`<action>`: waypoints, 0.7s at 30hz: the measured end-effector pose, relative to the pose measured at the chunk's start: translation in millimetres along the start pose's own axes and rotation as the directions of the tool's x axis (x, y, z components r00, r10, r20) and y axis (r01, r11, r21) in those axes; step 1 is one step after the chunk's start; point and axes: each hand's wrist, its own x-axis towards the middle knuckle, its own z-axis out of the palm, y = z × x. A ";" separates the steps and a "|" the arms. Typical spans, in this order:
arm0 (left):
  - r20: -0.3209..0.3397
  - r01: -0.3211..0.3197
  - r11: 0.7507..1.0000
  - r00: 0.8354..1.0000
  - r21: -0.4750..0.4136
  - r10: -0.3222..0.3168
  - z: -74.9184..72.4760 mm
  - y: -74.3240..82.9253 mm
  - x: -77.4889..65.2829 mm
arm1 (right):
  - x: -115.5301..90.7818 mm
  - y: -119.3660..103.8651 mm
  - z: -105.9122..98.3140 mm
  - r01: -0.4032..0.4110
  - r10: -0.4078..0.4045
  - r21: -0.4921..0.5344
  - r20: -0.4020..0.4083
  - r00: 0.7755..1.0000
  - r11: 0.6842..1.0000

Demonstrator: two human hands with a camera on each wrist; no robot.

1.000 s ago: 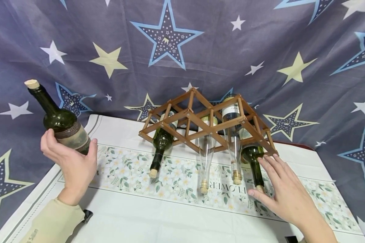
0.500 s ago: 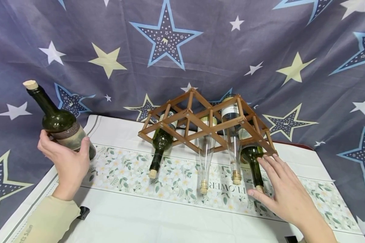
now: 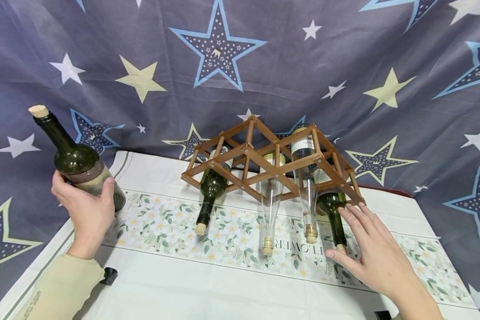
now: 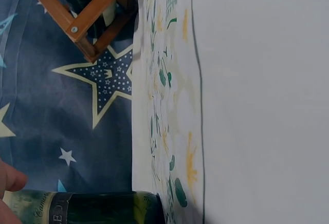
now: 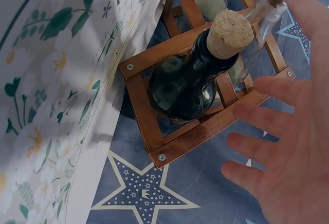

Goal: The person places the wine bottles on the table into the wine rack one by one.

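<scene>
My left hand grips a dark green corked wine bottle around its labelled body. The bottle leans to the left with its cork up. In the left wrist view, the bottle's base comes right to the edge of the floral cloth strip. A brown wooden wine rack holds several corked bottles, necks toward me. Fingers spread, my right hand is beside the rack's right end, nearest a green bottle. In the right wrist view this palm holds nothing.
A white tablecloth with a floral strip covers the table. Behind it hangs a dark blue star-patterned curtain. Two clear bottles, one at mid-rack and one further right, jut forward beside another green bottle.
My left hand has shifted slightly left and down along the bottle, so more of the bottle's base shows. The right hand and the rack have stayed in place.
</scene>
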 end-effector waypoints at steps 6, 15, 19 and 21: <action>0.012 0.052 0.999 0.999 0.009 -0.052 1.3 -3.9 2.1 | 0.0 -0.1 -0.4 0.000 0.000 0.007 0.002 1.000 1.000; 0.045 0.157 0.987 0.986 0.025 -0.158 2.6 -5.0 4.8 | -0.1 -0.5 -0.4 -0.004 0.003 0.012 0.014 1.000 1.000; 0.065 0.180 0.983 0.981 0.034 -0.182 2.3 -6.1 5.7 | -0.2 -1.0 0.2 0.001 -0.001 0.016 0.011 1.000 1.000; 0.077 0.196 0.980 0.977 0.039 -0.198 2.0 -6.6 5.9 | -0.4 -1.4 0.5 0.002 -0.002 0.017 0.011 1.000 1.000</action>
